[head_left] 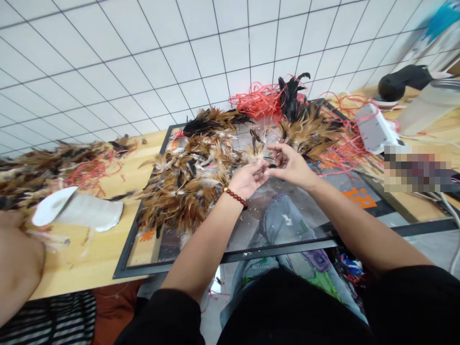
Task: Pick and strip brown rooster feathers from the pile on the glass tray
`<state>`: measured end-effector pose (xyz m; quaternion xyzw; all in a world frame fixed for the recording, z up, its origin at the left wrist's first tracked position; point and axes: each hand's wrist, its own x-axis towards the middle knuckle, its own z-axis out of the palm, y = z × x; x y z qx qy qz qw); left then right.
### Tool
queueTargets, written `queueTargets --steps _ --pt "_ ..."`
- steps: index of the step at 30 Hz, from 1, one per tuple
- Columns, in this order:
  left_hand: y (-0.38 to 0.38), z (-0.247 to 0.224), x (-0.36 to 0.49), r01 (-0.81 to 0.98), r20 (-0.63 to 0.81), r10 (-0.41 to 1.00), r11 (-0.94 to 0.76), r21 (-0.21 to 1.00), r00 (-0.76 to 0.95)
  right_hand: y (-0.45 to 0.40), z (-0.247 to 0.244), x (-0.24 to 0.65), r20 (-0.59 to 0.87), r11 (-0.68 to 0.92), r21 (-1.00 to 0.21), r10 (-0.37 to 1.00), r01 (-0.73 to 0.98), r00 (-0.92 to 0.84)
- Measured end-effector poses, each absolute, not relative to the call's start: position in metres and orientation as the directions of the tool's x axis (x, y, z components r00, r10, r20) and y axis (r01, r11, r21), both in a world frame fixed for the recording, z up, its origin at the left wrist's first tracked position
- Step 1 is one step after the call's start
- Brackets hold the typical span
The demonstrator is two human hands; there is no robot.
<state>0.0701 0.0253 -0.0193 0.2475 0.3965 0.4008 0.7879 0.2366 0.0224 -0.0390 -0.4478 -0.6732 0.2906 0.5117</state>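
Note:
My left hand (248, 178), with a red bead bracelet (235, 197) at its wrist, has its fingertips pinched on a small brown-and-dark feather (256, 152). Facing it, my right hand (293, 165) is curled with thumb and fingers around a thin dark feather (272, 166); its exact grip is partly hidden. The two hands meet at the fingertips above a clear, black-framed panel (247, 253). A large heap of loose brown feathers (187, 191) lies left of my hands. Behind my right hand is a brown feather bunch (309, 132).
Pink plastic string (257, 100) and upright black feathers (292, 96) are by the tiled wall (233, 43). At right stand a white box (375, 128) and a translucent container (429, 110). Further left are a white scoop-like piece (79, 211), more feathers (68, 158) and another person's arm (19, 263).

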Motion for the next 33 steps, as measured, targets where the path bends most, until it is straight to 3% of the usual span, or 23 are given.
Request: queueTargets --steps 3,6,10,13,18,21,23,25,26,29,33 --pt "0.023 -0.020 0.072 -0.421 -0.426 0.811 0.576 0.701 0.401 0.019 -0.041 0.233 0.548 0.513 -0.715 0.833 0.475 -0.076" --pt "0.022 -0.018 0.073 -0.418 -0.411 0.804 0.580 0.699 0.429 0.019 -0.040 0.236 0.588 0.494 -0.642 0.808 0.586 -0.037" --pt "0.027 -0.014 0.071 -0.566 -0.364 0.907 0.419 0.710 0.214 0.024 -0.037 0.252 0.609 0.430 -0.577 0.793 0.695 0.015" --pt "0.032 -0.011 0.069 -0.650 -0.385 0.920 0.341 0.679 0.080 0.027 -0.040 0.262 0.557 0.352 -0.484 0.830 0.801 -0.029" --pt "0.032 -0.007 0.070 -0.670 -0.388 0.920 0.320 0.670 0.052 0.028 -0.050 0.262 0.360 0.282 -0.280 0.917 0.918 -0.172" --pt "0.031 -0.008 0.070 -0.668 -0.381 0.923 0.318 0.673 0.055 0.029 -0.049 0.259 0.290 0.259 -0.335 0.943 0.906 -0.162" --pt "0.031 -0.009 0.070 -0.666 -0.385 0.921 0.322 0.673 0.057 0.030 -0.044 0.258 0.271 0.214 -0.573 0.960 0.791 -0.063" --pt "0.031 -0.010 0.070 -0.664 -0.388 0.920 0.326 0.673 0.058 0.030 -0.037 0.257 0.174 0.126 -0.862 0.983 0.490 0.053" --pt "0.031 -0.010 0.070 -0.662 -0.388 0.920 0.329 0.674 0.062 0.029 -0.034 0.256 0.094 0.067 -0.951 0.993 0.301 0.075" --pt "0.028 -0.011 0.072 -0.624 -0.389 0.916 0.364 0.692 0.103 0.026 -0.025 0.250 -0.077 -0.074 -0.992 0.997 -0.099 0.028" --pt "0.022 -0.011 0.076 -0.528 -0.408 0.890 0.452 0.719 0.205 0.021 -0.021 0.240 -0.086 -0.075 -0.964 0.996 -0.257 0.033"
